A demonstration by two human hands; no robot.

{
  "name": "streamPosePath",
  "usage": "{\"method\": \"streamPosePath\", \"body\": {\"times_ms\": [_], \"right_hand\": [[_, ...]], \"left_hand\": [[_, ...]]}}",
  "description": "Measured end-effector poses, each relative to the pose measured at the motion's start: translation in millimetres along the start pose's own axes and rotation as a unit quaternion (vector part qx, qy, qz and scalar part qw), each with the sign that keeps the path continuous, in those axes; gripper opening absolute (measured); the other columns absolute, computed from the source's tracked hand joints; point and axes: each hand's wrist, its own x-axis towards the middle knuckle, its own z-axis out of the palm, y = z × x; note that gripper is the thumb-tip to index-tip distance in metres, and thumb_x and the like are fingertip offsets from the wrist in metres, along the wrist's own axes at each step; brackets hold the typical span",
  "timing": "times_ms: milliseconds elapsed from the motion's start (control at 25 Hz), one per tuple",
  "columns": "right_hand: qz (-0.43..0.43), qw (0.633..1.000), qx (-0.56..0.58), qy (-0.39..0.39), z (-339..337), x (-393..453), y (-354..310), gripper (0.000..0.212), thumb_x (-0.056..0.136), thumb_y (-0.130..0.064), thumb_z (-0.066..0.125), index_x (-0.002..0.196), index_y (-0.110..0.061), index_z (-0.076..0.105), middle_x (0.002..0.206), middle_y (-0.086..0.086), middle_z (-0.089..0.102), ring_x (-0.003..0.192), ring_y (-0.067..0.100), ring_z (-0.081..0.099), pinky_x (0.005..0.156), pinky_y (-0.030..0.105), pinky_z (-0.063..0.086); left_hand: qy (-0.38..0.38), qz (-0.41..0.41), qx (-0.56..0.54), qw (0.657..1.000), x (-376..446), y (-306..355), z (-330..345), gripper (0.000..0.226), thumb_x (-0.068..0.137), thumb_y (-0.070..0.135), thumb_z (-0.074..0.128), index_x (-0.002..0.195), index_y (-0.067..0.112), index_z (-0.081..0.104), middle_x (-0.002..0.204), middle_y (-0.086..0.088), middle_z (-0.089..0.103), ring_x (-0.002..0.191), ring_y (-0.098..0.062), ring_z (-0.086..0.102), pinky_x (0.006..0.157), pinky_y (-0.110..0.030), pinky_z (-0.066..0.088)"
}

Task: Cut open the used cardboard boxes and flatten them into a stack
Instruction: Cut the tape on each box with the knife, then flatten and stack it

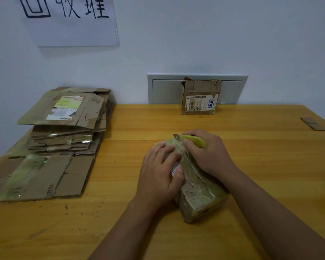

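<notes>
Flattened cardboard stack (64,132) is piled at the table's (120,212) left edge. Mid-table, the taped box (199,194) is pressed down by the left hand (160,177), fingers flat. Yellow utility knife (192,140) is gripped by the right hand (206,152) at the box's far end. 1 opened box (200,98) is stood against the wall.

Two bare forearms come into view from the lower edge, one on each side, and no sleeve, cuff or fabric shows anywhere along them up to the frame's border. The left hand (159,177) wears no glove, ring, watch or band on its wrist. The right hand (207,153) is likewise uncovered, with nothing on its fingers or wrist. The fingernails that show are short and unpainted.
</notes>
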Motion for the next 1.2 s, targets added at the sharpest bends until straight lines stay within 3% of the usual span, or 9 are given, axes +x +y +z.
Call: {"method": "streamPosePath", "body": {"times_ms": [120, 240, 600, 1040, 1200], "right_hand": [[-0.013, 1.0, 0.007, -0.013, -0.1, -0.3, -2.3, 0.022, 0.092, -0.023, 0.063, 0.111, -0.031, 0.067, 0.098, -0.014, 0.07, 0.085, 0.001, 0.062, 0.074, 0.02, 0.049], [-0.029, 1.0, -0.008, -0.008, 1.6, -4.0, -1.5, 0.021, 0.092, -0.023, 0.064, 0.112, -0.028, 0.067, 0.095, -0.01, 0.071, 0.081, 0.009, 0.064, 0.072, 0.036, 0.053], [-0.069, 0.996, -0.058, -0.019, 4.2, -6.9, -2.2, 0.022, 0.093, -0.022, 0.062, 0.115, -0.022, 0.066, 0.098, -0.007, 0.071, 0.083, 0.012, 0.064, 0.073, 0.035, 0.052], [-0.083, 0.993, -0.077, -0.028, 3.1, -11.2, -6.2, 0.015, 0.09, -0.016, 0.063, 0.104, -0.015, 0.068, 0.09, -0.002, 0.07, 0.076, 0.017, 0.062, 0.067, 0.04, 0.05], [-0.092, 0.993, -0.07, -0.019, 1.7, -10.3, -4.6, 0.012, 0.09, -0.014, 0.062, 0.101, -0.014, 0.068, 0.085, -0.001, 0.069, 0.071, 0.015, 0.059, 0.063, 0.036, 0.048]], "left_hand": [[-0.008, 0.005, 0.002, 1.0, 0.8, 1.4, 0.5, 0.046, 0.091, 0.042, 0.039, 0.115, 0.012, 0.064, 0.131, -0.005, 0.056, 0.136, -0.018, 0.038, 0.114, -0.044, 0.027], [-0.014, 0.002, -0.001, 1.0, 1.4, 1.4, 0.0, 0.046, 0.09, 0.044, 0.04, 0.114, 0.012, 0.063, 0.129, -0.005, 0.057, 0.131, -0.016, 0.042, 0.111, -0.042, 0.031], [-0.008, 0.0, -0.004, 1.0, 2.0, 3.1, -1.6, 0.046, 0.091, 0.043, 0.04, 0.111, 0.011, 0.065, 0.125, -0.004, 0.057, 0.126, -0.017, 0.046, 0.106, -0.037, 0.033], [0.01, -0.014, -0.026, 0.999, 1.7, 1.6, 1.4, 0.042, 0.089, 0.043, 0.041, 0.108, 0.013, 0.064, 0.121, -0.001, 0.057, 0.124, -0.013, 0.046, 0.102, -0.031, 0.034], [0.013, -0.017, -0.035, 0.999, 1.0, 1.8, 3.0, 0.042, 0.089, 0.042, 0.041, 0.108, 0.012, 0.065, 0.122, -0.001, 0.057, 0.124, -0.013, 0.046, 0.102, -0.032, 0.036]]}}
